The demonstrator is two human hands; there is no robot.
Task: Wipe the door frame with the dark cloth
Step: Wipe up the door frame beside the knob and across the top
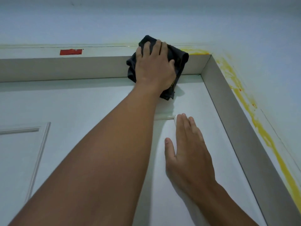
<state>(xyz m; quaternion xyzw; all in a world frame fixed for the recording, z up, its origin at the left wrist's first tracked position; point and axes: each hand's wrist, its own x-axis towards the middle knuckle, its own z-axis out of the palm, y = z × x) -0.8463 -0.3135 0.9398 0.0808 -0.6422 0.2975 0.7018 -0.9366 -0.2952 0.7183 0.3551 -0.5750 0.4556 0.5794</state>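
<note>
Pressing the dark cloth (pixel 180 59) against the door frame (pixel 65 69) near its top right corner, the left hand (pixel 154 66) lies spread, fingers straight; the right hand (pixel 189 152) rests flat on the door (pixel 81 103), holding nothing.

The dark cloth (pixel 181 58) looks soft, matt and crumpled. The door frame (pixel 65 69) and door (pixel 81 108) appear smooth, painted, faintly satin.
</note>
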